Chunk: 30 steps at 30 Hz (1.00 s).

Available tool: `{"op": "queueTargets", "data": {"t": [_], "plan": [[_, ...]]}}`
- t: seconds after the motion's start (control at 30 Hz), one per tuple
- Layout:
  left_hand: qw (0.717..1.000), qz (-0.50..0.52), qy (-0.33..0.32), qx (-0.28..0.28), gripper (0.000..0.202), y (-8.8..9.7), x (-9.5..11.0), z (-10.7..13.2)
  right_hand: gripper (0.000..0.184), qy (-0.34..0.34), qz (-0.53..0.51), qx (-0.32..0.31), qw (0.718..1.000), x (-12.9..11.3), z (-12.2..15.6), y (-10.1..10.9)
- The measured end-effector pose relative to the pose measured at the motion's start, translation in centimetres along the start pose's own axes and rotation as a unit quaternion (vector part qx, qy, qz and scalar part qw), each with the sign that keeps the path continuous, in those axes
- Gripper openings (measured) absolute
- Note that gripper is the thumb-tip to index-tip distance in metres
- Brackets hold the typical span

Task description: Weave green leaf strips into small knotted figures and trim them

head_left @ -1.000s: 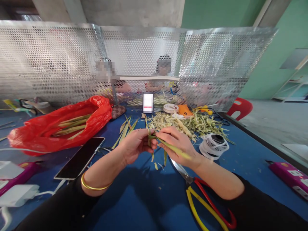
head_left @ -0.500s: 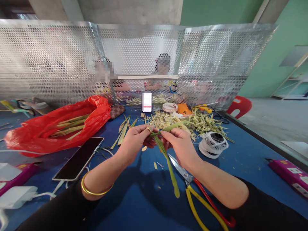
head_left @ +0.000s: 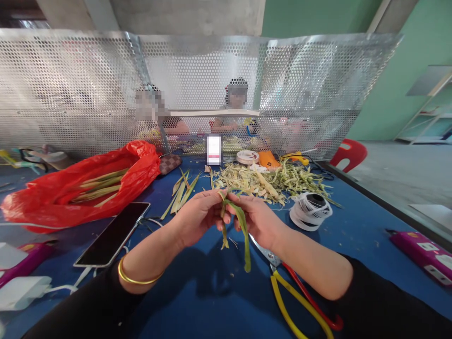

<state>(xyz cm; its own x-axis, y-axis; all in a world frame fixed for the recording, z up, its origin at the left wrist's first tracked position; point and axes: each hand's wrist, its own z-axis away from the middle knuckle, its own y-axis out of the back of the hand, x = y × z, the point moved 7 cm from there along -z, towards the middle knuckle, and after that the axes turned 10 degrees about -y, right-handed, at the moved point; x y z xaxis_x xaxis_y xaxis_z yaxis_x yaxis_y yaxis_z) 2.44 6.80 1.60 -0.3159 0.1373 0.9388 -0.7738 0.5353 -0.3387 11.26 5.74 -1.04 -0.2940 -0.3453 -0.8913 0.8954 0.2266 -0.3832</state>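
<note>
Both my hands meet over the blue table, pinching a folded green leaf strip [head_left: 242, 221] between thumbs and fingers. My left hand [head_left: 201, 214] grips its left side; a short frayed end hangs below. My right hand [head_left: 263, 219] holds it from the right, and a longer end droops toward the table. The exact fold between the fingertips is partly hidden. Under my right forearm lie scissors [head_left: 282, 282] with one yellow and one red handle, blades partly covered by the hand. To the right stands a spool of white material [head_left: 310, 212].
A red plastic bag [head_left: 42, 188] with long leaves lies at left, beside a phone [head_left: 113, 235] with cables. Loose leaf strips [head_left: 181, 193] and a pile of shredded leaves [head_left: 254, 181] lie ahead. A perforated metal screen [head_left: 205, 66] stands behind; people sit beyond it.
The leaf strip that stuck out to the upper right is now folded down. My hands have drawn closer together, and the hanging ends have shifted, with a short frayed end now showing.
</note>
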Motion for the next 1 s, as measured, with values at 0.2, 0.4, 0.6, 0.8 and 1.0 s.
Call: {"op": "queueTargets", "data": {"t": [0.2,0.4,0.6,0.8,1.0], "plan": [[0.997,0.005,-0.008,0.077,0.024,1.5,0.5,-0.3,0.024,0.106,0.328,0.141,0.928,-2.2,0.7,1.2],[0.992,-0.046,-0.036,0.115,0.019,2.3,1.4,-0.3,0.019,0.395,0.606,0.167,0.670,-5.1,4.7,-2.0],[0.985,-0.165,-0.045,0.037,0.023,0.5,1.8,0.1,0.013,0.509,0.500,0.159,0.682,-6.4,6.8,-2.4],[0.980,-0.178,0.017,-0.084,0.025,-1.4,0.7,0.8,0.018,0.316,0.450,0.141,0.823,-6.5,4.2,-1.1],[0.988,-0.118,0.040,-0.089,0.022,-1.1,-0.1,0.6,0.024,0.296,0.545,0.224,0.752,-6.3,4.2,-0.7]]}}
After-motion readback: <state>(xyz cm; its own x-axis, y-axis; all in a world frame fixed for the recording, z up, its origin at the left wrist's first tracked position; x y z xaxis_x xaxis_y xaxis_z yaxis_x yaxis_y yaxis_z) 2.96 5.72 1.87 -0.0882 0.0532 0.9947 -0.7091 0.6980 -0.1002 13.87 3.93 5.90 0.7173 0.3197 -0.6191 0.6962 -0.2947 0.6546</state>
